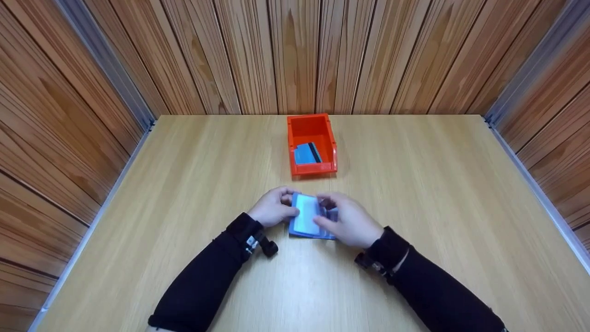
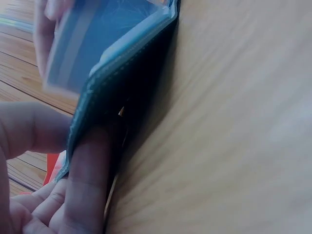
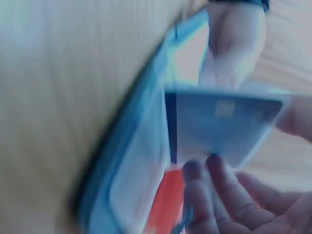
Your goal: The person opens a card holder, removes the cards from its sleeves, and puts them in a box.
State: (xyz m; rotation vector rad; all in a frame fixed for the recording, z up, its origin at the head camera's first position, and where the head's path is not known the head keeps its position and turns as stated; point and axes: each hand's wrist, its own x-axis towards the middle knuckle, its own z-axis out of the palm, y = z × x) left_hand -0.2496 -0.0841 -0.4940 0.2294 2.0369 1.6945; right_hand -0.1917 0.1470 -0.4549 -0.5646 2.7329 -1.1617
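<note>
Partly hidden wallet (image 1: pixel 305 220), hands (image 1: pixel 275 207) gripping, card (image 3: pixel 222 127) blurred

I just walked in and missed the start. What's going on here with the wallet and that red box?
A person sits at a wooden table with a blue wallet open on it. The left hand grips the wallet's left edge, while the right hand pinches a blue card at the wallet's pocket. Just beyond the hands stands an orange bin with blue cards lying inside it. Whether the held card is going in or coming out cannot be told.
</note>
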